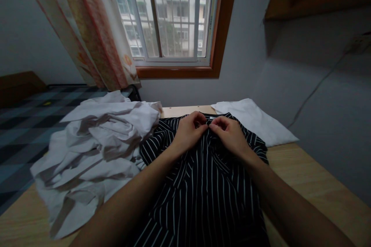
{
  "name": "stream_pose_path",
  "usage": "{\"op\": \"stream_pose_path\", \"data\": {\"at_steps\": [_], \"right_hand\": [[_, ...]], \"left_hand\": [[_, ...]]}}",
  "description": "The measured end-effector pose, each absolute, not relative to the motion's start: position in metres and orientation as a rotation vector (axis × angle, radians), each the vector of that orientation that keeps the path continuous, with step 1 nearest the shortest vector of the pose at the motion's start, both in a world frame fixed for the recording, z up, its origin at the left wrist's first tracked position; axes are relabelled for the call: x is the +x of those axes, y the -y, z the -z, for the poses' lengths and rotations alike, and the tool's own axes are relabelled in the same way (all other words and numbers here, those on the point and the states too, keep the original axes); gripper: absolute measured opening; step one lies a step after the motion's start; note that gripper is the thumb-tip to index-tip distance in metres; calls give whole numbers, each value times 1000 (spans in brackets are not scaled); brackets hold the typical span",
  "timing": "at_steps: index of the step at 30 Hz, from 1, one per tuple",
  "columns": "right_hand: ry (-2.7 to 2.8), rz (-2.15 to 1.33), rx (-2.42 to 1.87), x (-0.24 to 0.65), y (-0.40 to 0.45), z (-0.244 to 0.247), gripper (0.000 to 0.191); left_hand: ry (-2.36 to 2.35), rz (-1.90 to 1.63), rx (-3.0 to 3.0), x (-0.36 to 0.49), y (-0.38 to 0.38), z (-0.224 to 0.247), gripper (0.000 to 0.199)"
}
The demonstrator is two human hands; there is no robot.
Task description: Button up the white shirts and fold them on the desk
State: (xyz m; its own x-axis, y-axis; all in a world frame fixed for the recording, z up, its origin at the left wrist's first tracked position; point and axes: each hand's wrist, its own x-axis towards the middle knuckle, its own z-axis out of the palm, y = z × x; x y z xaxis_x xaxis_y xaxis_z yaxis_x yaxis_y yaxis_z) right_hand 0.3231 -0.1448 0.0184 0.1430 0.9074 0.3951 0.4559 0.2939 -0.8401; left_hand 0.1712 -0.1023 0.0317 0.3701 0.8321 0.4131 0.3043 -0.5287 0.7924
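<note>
A black shirt with thin white stripes (199, 185) lies spread on the wooden table (315, 185), its collar end toward the window. My left hand (189, 129) pinches the shirt near the front of the collar, thumb and fingers pressed together. Close beside it, my right hand (227, 131) pinches the same area, the fingertips of both hands almost meeting. Whatever small part sits between the fingertips, such as a button, is too small to make out. Both forearms lie over the shirt's sides and cover parts of them.
Crumpled white clothes (95, 150) are heaped at the table's left. A flat, folded white cloth (252, 119) rests at the back right. Left of the table is a bed with a checked cover (20, 135). Behind are a curtain (92, 27) and a barred window (176, 15).
</note>
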Motion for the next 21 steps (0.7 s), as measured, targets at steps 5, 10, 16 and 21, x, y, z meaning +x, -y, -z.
{"op": "stream_pose_path", "data": {"at_steps": [5,10,16,21], "right_hand": [[1501,-599,-1259,324,144,-17,13],[1517,-624,-1218,324,144,-17,12],[1511,-638,-1204,325,144,-18,13],[1469,-599,-1269,323,144,-17,13]], "left_hand": [[-1116,-1144,2156,167,103,-39,7],[-1014,-971,1981,166,99,-39,4],[-931,-895,1537,166,97,-36,5],[-918,-927,1447,166,98,-34,6]]}}
